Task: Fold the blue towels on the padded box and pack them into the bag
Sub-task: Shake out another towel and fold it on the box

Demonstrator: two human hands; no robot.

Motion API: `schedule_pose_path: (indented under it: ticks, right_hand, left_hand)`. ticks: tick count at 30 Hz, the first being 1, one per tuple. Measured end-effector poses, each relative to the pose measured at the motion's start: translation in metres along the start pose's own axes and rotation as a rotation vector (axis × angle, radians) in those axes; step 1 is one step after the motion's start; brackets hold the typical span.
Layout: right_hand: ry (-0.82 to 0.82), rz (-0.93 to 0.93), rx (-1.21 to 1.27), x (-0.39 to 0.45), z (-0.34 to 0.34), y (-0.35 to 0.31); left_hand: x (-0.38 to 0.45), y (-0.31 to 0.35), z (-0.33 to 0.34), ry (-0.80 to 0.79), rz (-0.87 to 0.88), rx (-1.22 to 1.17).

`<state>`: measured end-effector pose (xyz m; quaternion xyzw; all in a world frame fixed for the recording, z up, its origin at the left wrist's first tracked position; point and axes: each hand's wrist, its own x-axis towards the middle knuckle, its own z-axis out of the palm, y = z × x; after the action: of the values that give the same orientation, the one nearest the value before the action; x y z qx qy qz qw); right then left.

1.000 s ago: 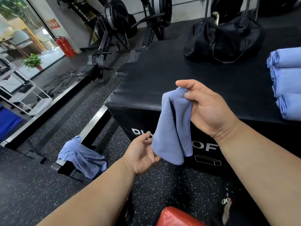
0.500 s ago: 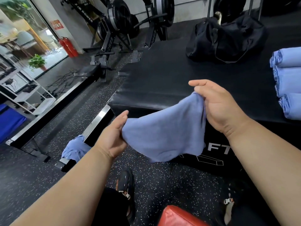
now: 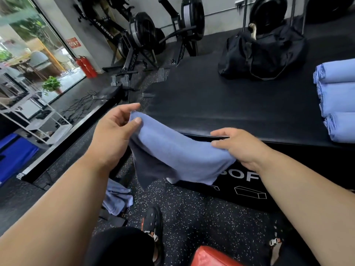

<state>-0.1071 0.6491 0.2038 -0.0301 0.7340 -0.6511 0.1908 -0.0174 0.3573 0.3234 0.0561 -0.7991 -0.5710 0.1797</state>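
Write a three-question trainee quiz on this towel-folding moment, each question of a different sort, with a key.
1. True or false: both the left hand and the right hand grip the spread blue towel.
2. How many folded towels lie on the padded box? A) one B) three C) five
3. Fill in: the black bag sits on the far part of the box, and a crumpled towel lies on the ____.

Key: 1 true; 2 B; 3 floor

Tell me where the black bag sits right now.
Head view, upper right: the black bag rests at the padded box's far edge, beyond the folded towels.
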Motion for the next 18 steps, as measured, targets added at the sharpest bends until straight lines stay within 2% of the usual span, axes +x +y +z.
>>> schedule_pose_path:
  ticks: [4, 9, 11, 13, 16, 18]
  right_hand:
    - [0.189, -0.11, 0.331, 0.003, -0.013, -0.017]
    - [0.023, 0.137, 0.684, -0.003, -0.012, -0.02]
    - [-0.033, 0.189, 0.692, -0.007, -0.008, -0.022]
    - [-0.035, 0.11, 0.657, -0.008, -0.009, -0.025]
    - [0.045, -0.06, 0.597, -0.007, -0.017, -0.03]
    - [0.105, -0.065, 0.58, -0.007, -0.024, -0.029]
  left_hand:
    - [0.004, 0.01, -0.005, 0.05, 0.045, -0.034]
    - [0.006, 0.018, -0.006, 0.031, 0.004, -0.113]
    - [0.006, 0.021, -0.005, 0.007, 0.005, -0.117]
    - [0.007, 0.024, -0.003, -0.024, 0.005, -0.129]
    - [0.007, 0.029, -0.003, -0.031, -0.007, -0.134]
    - [0.008, 0.031, -0.003, 0.002, -0.024, -0.128]
